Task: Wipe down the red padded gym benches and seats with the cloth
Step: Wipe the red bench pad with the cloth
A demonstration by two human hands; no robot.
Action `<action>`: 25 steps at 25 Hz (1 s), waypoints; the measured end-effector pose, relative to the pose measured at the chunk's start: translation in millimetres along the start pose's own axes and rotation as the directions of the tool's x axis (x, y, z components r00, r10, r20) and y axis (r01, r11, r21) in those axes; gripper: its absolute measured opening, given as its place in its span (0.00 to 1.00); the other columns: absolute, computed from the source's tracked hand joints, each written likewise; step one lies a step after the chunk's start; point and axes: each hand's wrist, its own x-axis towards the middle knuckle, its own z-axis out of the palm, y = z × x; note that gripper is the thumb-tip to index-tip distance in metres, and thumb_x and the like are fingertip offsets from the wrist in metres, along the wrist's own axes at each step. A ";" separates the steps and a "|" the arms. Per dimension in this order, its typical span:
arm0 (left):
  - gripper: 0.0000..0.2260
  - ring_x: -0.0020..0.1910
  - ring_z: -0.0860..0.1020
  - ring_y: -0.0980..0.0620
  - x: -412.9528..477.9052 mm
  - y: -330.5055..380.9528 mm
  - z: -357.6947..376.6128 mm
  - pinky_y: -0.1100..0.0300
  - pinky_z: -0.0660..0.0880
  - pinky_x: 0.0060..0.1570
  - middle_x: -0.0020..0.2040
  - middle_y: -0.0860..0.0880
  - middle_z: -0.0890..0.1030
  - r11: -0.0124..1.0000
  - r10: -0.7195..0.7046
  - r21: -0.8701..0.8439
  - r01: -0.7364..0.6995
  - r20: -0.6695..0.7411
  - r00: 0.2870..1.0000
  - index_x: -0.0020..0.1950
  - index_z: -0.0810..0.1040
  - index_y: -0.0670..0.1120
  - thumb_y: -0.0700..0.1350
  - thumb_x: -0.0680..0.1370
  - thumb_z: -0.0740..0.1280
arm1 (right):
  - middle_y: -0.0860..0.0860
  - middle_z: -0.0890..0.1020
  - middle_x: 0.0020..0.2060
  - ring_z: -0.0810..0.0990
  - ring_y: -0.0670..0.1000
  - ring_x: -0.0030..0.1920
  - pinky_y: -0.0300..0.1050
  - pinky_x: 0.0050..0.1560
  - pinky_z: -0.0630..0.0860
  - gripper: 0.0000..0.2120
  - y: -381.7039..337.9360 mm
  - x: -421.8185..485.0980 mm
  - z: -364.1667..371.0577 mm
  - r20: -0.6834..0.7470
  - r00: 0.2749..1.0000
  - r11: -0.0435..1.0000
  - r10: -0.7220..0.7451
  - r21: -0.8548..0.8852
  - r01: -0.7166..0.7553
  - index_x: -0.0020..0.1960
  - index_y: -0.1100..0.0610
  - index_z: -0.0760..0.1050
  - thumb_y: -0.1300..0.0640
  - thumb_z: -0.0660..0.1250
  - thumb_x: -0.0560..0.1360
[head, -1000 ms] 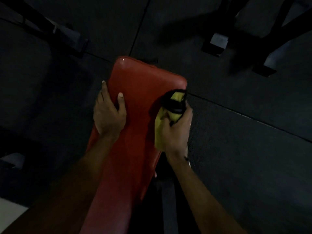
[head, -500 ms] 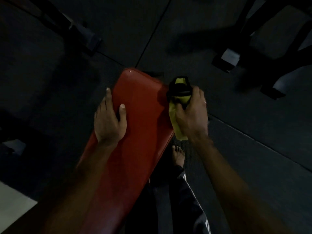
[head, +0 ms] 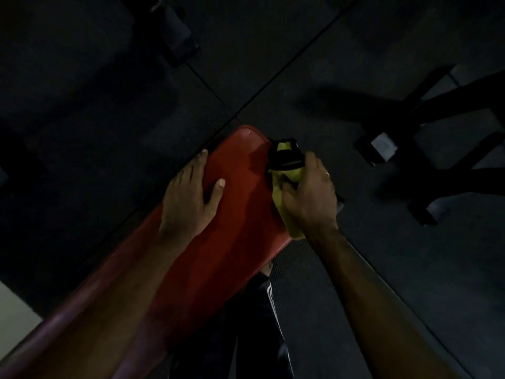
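A red padded bench (head: pixel 240 214) runs from the lower left up to the middle of the head view. My left hand (head: pixel 190 199) rests flat on its left side, fingers straight along the edge and thumb spread on the pad. My right hand (head: pixel 307 196) grips a yellow cloth (head: pixel 285 209) together with a black and yellow object (head: pixel 285 157) at the bench's right edge. The cloth hangs down below my palm against the pad's side.
Dark rubber floor mats (head: pixel 355 269) surround the bench. A black equipment frame with a pale foot (head: pixel 382 146) stands at the right. Another dark frame foot (head: pixel 175 31) is at the top left. My leg in dark trousers (head: pixel 262 310) and a bare foot show beneath the bench.
My right hand with the cloth has slid off the pad's top to its right edge. The view has shifted, so the bench now lies more diagonally. My left hand has stayed in place.
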 end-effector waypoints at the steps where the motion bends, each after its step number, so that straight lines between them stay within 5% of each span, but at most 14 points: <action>1: 0.32 0.78 0.60 0.46 -5.4 -7.5 -1.2 0.47 0.55 0.75 0.78 0.44 0.64 0.999 -0.029 0.042 0.029 -0.009 1.000 0.81 0.56 0.48 0.64 0.83 0.52 | 0.58 0.76 0.58 0.76 0.61 0.58 0.63 0.59 0.75 0.28 -4.3 0.6 3.4 -0.002 1.000 1.000 0.002 -0.016 -0.002 0.68 0.60 0.68 0.49 0.64 0.71; 6: 0.31 0.79 0.59 0.44 -38.2 -34.8 2.6 0.42 0.53 0.76 0.76 0.43 0.67 0.984 -0.149 0.095 0.151 -0.030 0.988 0.80 0.60 0.48 0.64 0.82 0.49 | 0.56 0.78 0.57 0.77 0.58 0.57 0.60 0.59 0.74 0.26 -67.0 44.4 25.2 -0.025 0.981 0.975 -0.195 -0.111 0.191 0.66 0.59 0.71 0.47 0.67 0.72; 9: 0.32 0.77 0.62 0.46 -32.8 -34.8 2.5 0.45 0.57 0.75 0.75 0.43 0.69 0.990 -0.135 0.054 0.134 0.011 0.991 0.79 0.62 0.45 0.64 0.82 0.50 | 0.54 0.77 0.64 0.74 0.57 0.64 0.58 0.65 0.67 0.29 -116.6 69.9 45.7 0.287 0.863 0.783 -0.415 -0.371 0.500 0.71 0.55 0.69 0.47 0.69 0.72; 12: 0.33 0.76 0.64 0.46 -32.9 -36.6 -1.6 0.46 0.59 0.75 0.75 0.43 0.70 0.989 -0.149 0.016 0.148 0.043 0.988 0.78 0.62 0.43 0.65 0.81 0.50 | 0.53 0.78 0.62 0.75 0.57 0.63 0.57 0.64 0.68 0.28 -138.3 81.3 50.1 0.476 0.771 0.654 -0.423 -0.429 0.623 0.69 0.54 0.71 0.45 0.68 0.73; 14: 0.33 0.76 0.66 0.46 -32.9 -39.0 -1.5 0.47 0.58 0.75 0.74 0.43 0.71 0.988 -0.154 0.003 0.154 0.047 0.987 0.77 0.64 0.43 0.65 0.81 0.50 | 0.50 0.80 0.56 0.78 0.54 0.57 0.53 0.57 0.71 0.22 -128.9 84.4 36.2 0.403 0.805 0.734 -0.435 -0.359 0.577 0.63 0.51 0.73 0.44 0.69 0.71; 18: 0.32 0.74 0.68 0.45 -34.5 -39.6 2.3 0.45 0.61 0.73 0.72 0.43 0.73 0.989 -0.145 -0.034 0.145 0.030 0.989 0.77 0.65 0.44 0.64 0.81 0.53 | 0.43 0.78 0.49 0.77 0.46 0.50 0.45 0.48 0.73 0.17 -97.5 76.2 6.5 0.222 0.956 0.966 -0.193 -0.125 0.224 0.59 0.48 0.73 0.50 0.70 0.71; 25: 0.29 0.70 0.72 0.44 -35.5 -36.5 -1.2 0.44 0.65 0.69 0.69 0.43 0.75 0.981 -0.161 -0.108 0.161 0.010 0.987 0.75 0.66 0.46 0.62 0.80 0.58 | 0.47 0.78 0.51 0.77 0.48 0.51 0.39 0.46 0.70 0.18 -11.4 3.5 -12.4 0.049 0.980 0.980 0.194 -0.044 -0.192 0.62 0.52 0.71 0.62 0.69 0.74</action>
